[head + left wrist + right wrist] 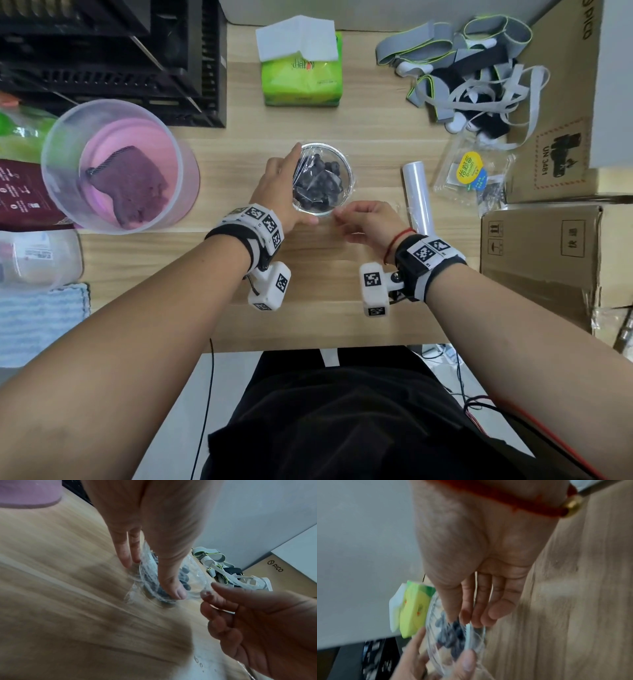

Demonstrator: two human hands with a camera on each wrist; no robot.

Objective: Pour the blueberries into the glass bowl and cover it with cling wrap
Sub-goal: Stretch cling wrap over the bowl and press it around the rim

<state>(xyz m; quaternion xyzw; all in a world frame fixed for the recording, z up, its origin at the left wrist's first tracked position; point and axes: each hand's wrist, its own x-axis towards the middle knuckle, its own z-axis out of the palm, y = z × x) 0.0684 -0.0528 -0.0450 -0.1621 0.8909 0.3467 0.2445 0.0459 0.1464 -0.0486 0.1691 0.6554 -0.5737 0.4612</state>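
The glass bowl (347, 164) stands mid-table with dark blueberries (318, 185) inside and crinkled cling wrap (329, 152) stretched over its top. My left hand (291, 185) lies along the bowl's left side. Its fingers (126, 555) are straight and press the wrap down the wall, and its thumb (176, 592) sits on the near rim. At the near right edge, my right hand (339, 214) pinches a loose bit of wrap (205, 593) between thumb and forefinger. The cling wrap roll (418, 195) lies just right of the bowl, and the emptied clear blueberry package (472, 174) is beyond it.
A clear tub (116, 164) holding a purple cloth stands left of the bowl, with a black rack (113, 58) behind it. A green tissue pack (301, 68) sits at the back, tangled straps (472, 68) at back right, cardboard boxes (537, 257) at right, and a blue towel (41, 322) at front left.
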